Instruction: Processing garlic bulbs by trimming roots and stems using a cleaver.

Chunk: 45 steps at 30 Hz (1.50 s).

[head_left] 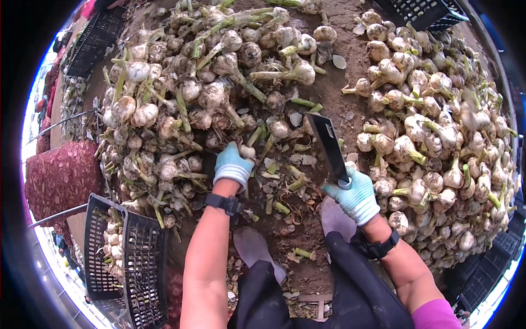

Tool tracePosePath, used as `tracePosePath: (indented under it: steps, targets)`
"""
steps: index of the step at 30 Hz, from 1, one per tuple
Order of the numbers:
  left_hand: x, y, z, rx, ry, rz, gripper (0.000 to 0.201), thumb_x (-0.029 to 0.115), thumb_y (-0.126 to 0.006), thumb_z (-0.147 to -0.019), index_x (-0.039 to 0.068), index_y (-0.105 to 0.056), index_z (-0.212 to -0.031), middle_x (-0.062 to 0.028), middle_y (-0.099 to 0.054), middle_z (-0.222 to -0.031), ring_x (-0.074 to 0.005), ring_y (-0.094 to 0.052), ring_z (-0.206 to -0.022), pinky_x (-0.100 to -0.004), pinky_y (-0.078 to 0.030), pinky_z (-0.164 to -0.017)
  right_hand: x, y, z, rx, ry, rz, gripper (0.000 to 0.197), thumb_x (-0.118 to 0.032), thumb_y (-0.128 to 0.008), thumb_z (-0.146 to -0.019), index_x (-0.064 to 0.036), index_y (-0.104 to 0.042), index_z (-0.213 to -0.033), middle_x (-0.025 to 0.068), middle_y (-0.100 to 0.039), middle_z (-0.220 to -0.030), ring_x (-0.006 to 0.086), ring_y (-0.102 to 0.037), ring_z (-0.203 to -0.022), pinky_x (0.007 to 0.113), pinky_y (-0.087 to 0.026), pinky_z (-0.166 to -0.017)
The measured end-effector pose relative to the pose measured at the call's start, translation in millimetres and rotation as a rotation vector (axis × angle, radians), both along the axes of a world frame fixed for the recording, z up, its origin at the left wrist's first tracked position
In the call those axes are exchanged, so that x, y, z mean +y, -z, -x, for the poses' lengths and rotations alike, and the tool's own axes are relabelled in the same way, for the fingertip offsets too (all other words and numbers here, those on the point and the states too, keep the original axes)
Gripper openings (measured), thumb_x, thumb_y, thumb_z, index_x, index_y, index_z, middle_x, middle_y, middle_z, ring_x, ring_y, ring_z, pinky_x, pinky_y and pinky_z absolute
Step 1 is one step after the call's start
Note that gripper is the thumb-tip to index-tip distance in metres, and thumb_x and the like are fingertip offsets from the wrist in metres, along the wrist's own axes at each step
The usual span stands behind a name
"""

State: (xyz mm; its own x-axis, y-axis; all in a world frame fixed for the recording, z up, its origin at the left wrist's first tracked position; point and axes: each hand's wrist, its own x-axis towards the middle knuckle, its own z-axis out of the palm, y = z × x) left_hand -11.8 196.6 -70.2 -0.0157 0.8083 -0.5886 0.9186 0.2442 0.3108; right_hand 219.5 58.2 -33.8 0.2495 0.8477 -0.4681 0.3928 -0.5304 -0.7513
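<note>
A large heap of garlic bulbs with cut and long green stems (pixel 213 96) lies in front of me and to the left. My left hand (pixel 232 165), in a pale blue-green glove, is at the heap's near edge, its fingers closed around a small garlic bulb (pixel 246 151); the fingertips are partly hidden. My right hand (pixel 355 196), gloved alike, grips a knife with a broad dark blade (pixel 327 143). The blade points up and away, apart from the garlic. Cut stem pieces (pixel 281 207) lie between my hands.
A second heap of trimmed garlic bulbs (pixel 433 134) spreads to the right. A black plastic crate (pixel 145 263) with some garlic stands at the lower left, near a red mesh sack (pixel 64 178). More crates (pixel 419 12) stand at the far right. My feet (pixel 257 252) rest on littered soil.
</note>
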Motion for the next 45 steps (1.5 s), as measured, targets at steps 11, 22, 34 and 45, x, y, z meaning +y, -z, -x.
tracePosePath:
  steps: [11, 22, 34, 45]
  targets:
    - [-98.8, -57.3, -10.9, -1.138, -0.322, 0.073, 0.042, 0.007, -0.062, -0.078, 0.002, -0.047, -0.117, -0.0081, -0.06, -0.098, -0.0175, -0.059, -0.087, -0.0302, -0.049, -0.077, -6.3, -39.6, 32.1, -0.444, -0.638, -0.49, 0.024, -0.014, -0.06, -0.067, -0.0085, -0.053, -0.089, 0.0093, -0.051, -0.069, 0.0259, -0.056, -0.059, 0.038, -0.044, -0.051]
    - [-125.7, -89.5, -16.6, -1.264, -0.362, 0.182, 0.027, 0.01, -0.068, -0.074, 0.004, -0.056, -0.098, -0.0069, -0.064, -0.091, -0.0127, -0.06, -0.084, -0.0263, -0.05, -0.074, -22.6, -8.8, 39.6, -0.351, -0.489, -0.586, 0.023, -0.007, -0.059, -0.065, -0.0069, -0.056, -0.088, 0.0123, -0.053, -0.069, 0.03, -0.057, -0.06, 0.041, -0.046, -0.053]
    - [-73.3, -29.3, 2.2, -1.176, -0.469, -0.03, 0.043, 0.015, -0.061, -0.077, -0.001, -0.048, -0.115, -0.0075, -0.058, -0.094, -0.0136, -0.057, -0.082, -0.0233, -0.049, -0.068, -29.2, -4.6, 21.7, 0.141, 0.077, 0.011, 0.028, -0.019, -0.075, -0.067, -0.0024, -0.059, -0.083, 0.0031, -0.056, -0.061, 0.01, -0.048, -0.056, 0.026, -0.043, -0.056]
    - [12.0, 15.0, -45.1, 0.051, -0.111, -0.086, 0.081, 0.023, -0.067, -0.063, 0.002, -0.024, -0.129, -0.0255, -0.054, -0.107, -0.038, -0.058, -0.095, -0.041, -0.047, -0.083, -32.6, 13.7, 6.1, 0.247, 0.156, 0.153, 0.03, -0.02, -0.075, -0.065, -0.002, -0.06, -0.084, 0.0043, -0.06, -0.067, 0.0108, -0.051, -0.061, 0.027, -0.045, -0.061]
